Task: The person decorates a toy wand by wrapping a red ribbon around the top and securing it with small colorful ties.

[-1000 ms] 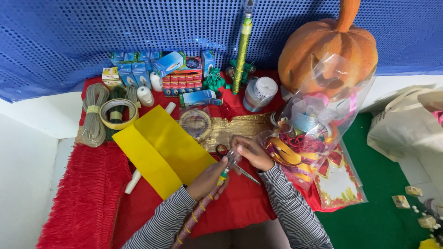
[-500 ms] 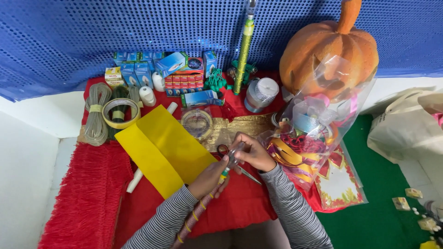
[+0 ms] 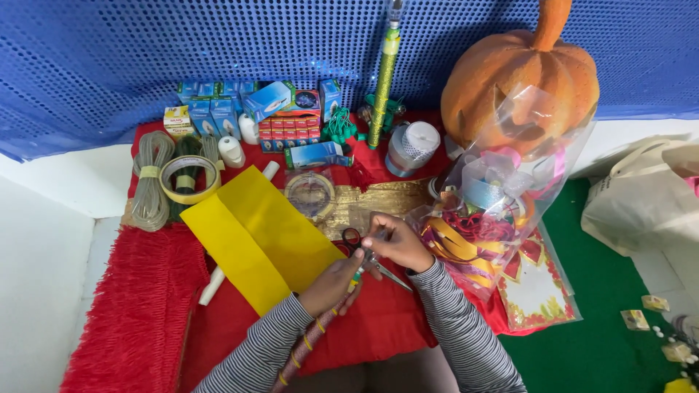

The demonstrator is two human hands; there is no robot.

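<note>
Blue boxes [image 3: 218, 109] and red packets [image 3: 289, 129] at back; clear bag [image 3: 502, 211] right.

Only one view, from the head. Looks almost straight down from above, facing the blue wall [image 3: 218, 65]. Quite near, with both hands [image 3: 364, 262] low in the middle of the picture.

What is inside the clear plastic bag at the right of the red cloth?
The clear plastic bag holds curled ribbons in gold, red, pink and pale blue. Deeper contents are covered by them. A bordered card lies under the bag.
</note>
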